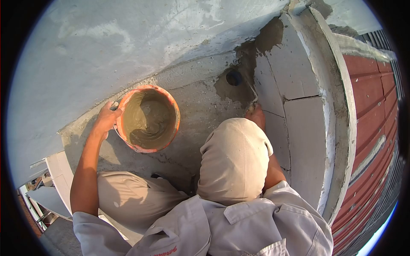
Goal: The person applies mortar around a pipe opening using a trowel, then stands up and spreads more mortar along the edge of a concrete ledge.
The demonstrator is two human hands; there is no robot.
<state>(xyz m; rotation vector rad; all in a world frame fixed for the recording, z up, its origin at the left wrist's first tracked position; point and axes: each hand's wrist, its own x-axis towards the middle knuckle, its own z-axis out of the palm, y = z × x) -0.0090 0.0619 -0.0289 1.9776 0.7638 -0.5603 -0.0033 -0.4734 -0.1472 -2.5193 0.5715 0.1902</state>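
Observation:
My left hand (106, 117) grips the left rim of an orange bucket (171, 99), thumb and fingers closed on the edge. Wet grey-brown mortar (154, 114) lies inside, swirled on top. On the other side, beyond my raised knee, my right hand (256, 114) is closed round the handle of a trowel (255, 93). Its thin metal part points up along the base of the block wall; the blade is hard to make out. Just left of the trowel is a dark round hole (234, 77) in the floor, ringed by wet mortar. My knee hides part of the right forearm.
A pale block wall (304, 132) with cracked joints runs along the right, topped by a concrete ledge (341, 106). Beyond it is red metal roofing (369, 94). A grey plastered wall (106, 47) rises ahead. The rough concrete floor (192, 106) lies between, narrow around my legs.

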